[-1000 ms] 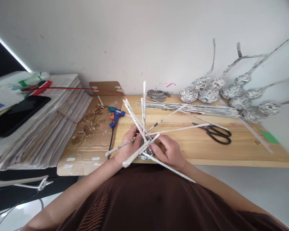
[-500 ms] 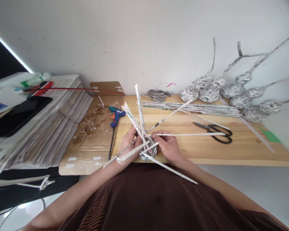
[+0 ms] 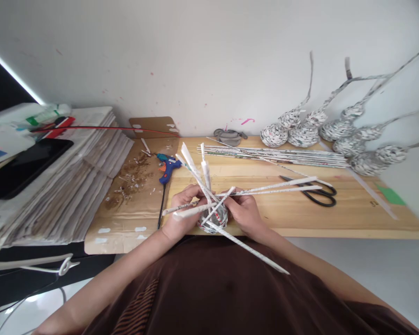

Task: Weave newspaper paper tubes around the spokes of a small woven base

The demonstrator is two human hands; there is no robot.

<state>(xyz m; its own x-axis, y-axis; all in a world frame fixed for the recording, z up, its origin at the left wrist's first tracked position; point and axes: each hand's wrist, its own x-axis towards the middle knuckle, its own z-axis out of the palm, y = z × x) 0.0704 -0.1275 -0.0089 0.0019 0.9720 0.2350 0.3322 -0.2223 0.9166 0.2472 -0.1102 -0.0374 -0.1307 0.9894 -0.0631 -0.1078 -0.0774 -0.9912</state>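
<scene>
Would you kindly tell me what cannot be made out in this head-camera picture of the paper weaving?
Head view:
Woven paper piece: its body is mostly hidden by the left hand, the right hand and the crossing paper tubes.
Finished woven pieces: their long stems are cut off by the right edge.
Dark screen: cut off by the left edge.
Print on the tube bundle: too small to read.

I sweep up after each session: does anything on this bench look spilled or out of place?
Yes: brown crumbs and white scraps lie strewn over the cardboard sheet, beside the blue glue gun. Nothing else stands out; the left hand and right hand grip the woven paper piece.
</scene>
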